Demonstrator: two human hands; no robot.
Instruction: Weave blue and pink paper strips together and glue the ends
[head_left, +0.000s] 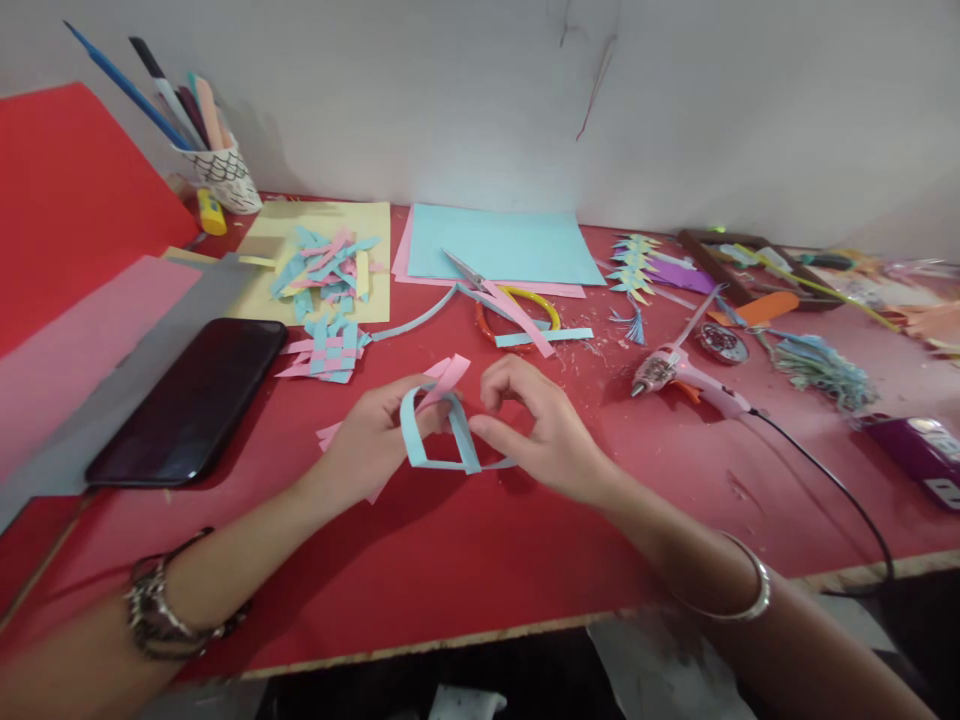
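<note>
From where I stand, the left hand [379,425] is closed on paper strips, pinching a pale blue strip [415,430] folded into angular loops and a pink strip [450,375] that crosses behind it, all of it just above the red tabletop [420,570]. The right hand [547,430] is beside the loops, fingers bent, with a gap between thumb and forefinger; the blue strip runs on towards its underside, and I cannot tell whether it grips that end. As for lettering, the purple box [907,450] at the right edge bears white characters, the lowest looking like a B, but they are cut off and too blurred to read. I can make out no brand on the pink glue gun [712,388] or the black phone [191,400]. The pen cup [229,180] carries black line patterns. Scissors [463,268] lie beyond the hands, near the woven paper piece [330,350].
</note>
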